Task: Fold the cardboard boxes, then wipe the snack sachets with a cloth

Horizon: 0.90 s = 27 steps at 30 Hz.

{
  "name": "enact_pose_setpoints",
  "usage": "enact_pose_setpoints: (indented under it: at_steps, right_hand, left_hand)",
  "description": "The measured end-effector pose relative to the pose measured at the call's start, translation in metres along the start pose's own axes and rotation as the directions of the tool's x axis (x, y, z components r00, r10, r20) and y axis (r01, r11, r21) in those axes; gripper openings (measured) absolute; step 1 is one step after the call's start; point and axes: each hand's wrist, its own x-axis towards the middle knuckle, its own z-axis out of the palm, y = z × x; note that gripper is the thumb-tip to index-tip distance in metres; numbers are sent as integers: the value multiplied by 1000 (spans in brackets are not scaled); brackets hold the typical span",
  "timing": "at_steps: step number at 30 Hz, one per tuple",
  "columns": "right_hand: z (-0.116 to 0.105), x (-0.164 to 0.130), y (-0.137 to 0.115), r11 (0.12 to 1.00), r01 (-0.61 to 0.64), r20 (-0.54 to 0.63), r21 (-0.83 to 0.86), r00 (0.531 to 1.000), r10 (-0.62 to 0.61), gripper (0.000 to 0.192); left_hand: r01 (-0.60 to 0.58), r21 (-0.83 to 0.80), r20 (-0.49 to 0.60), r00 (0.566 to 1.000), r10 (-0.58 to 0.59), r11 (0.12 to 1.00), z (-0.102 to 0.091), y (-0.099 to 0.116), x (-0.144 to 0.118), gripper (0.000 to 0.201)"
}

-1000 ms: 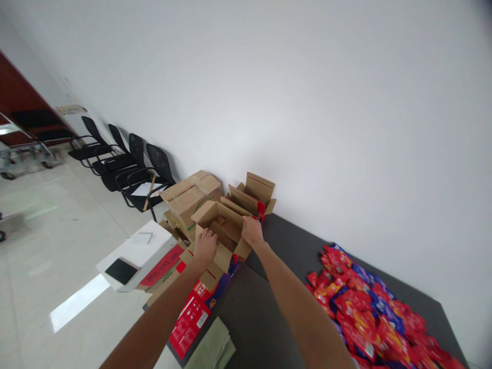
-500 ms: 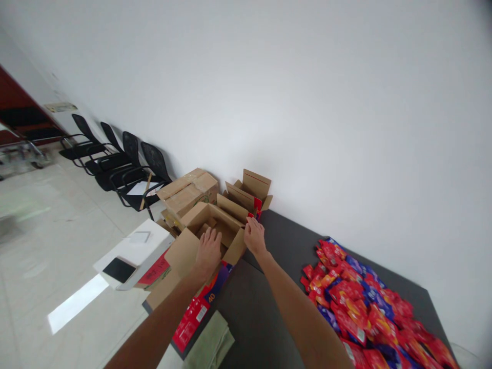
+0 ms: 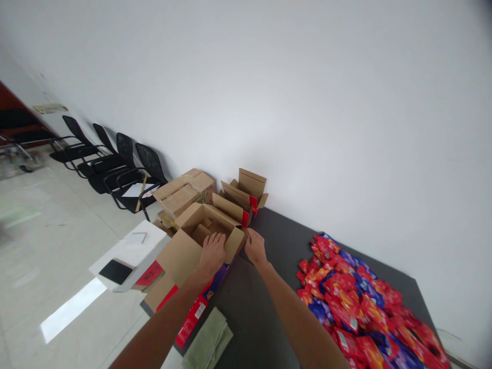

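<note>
Dark table (image 3: 249, 307): it stretches before us.
Packet heap (image 3: 346, 292): red and blue, loose on our right.
Open carton (image 3: 180, 255): on the table's left part, at our hands.
Green cloth (image 3: 209, 339): folded, nearer us than the carton.
Left hand (image 3: 213, 252): bent over the carton's near rim; we cannot tell whether it grips.
Right hand (image 3: 255, 247): half-curled by the carton's right corner; its hold we cannot tell.

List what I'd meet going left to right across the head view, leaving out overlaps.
Flat, black-screened rectangular device → bare left hand → bare right hand → heap of glossy red, orange and blue packets.
</note>
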Motion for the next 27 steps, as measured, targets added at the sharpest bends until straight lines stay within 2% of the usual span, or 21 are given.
enact_pose_setpoints:
  at_steps: [7, 10, 12, 16, 20, 22, 24, 27]
  right_hand:
    - [6, -29, 14, 995, -76, 40, -64, 996, 79, 48]
    - [12, -50, 18, 989, -99, 95, -106, 989, 109, 44]
    - [18, -65, 20, 987, -93, 159, -131, 981, 114, 38]
    - [35, -100, 20, 986, -48, 305, -158, 948, 95, 30]
    - [54, -134, 17, 987, -6, 422, -162, 903, 75, 30]
    - [64, -148, 14, 987, 20, 475, -159, 878, 59, 32]
    - [74, -160, 10, 988, 60, 525, -141, 851, 23, 38]
    - [91, -171, 3, 986, 143, 598, -85, 799, -64, 57]
  left_hand:
    - [-16, -40, -83, 997, 12, 999, -15, 8, -10, 50]
    - [-85, -98, -101, 992, 75, 992, -19, 18, -26, 54]
    - [-167, -155, -92, 984, 154, 974, -13, 25, -44, 55]
    - [-303, -248, -2, 950, 312, 920, 24, 32, -95, 53]
    - [-286, -288, 106, 939, 327, 914, 74, 24, -139, 57]
    - [-232, -282, 197, 936, 293, 931, 94, 14, -151, 60]
    - [-118, -230, 316, 930, 189, 966, 107, 4, -155, 64]
    - [83, -187, 338, 941, -15, 979, 115, -12, -151, 61]
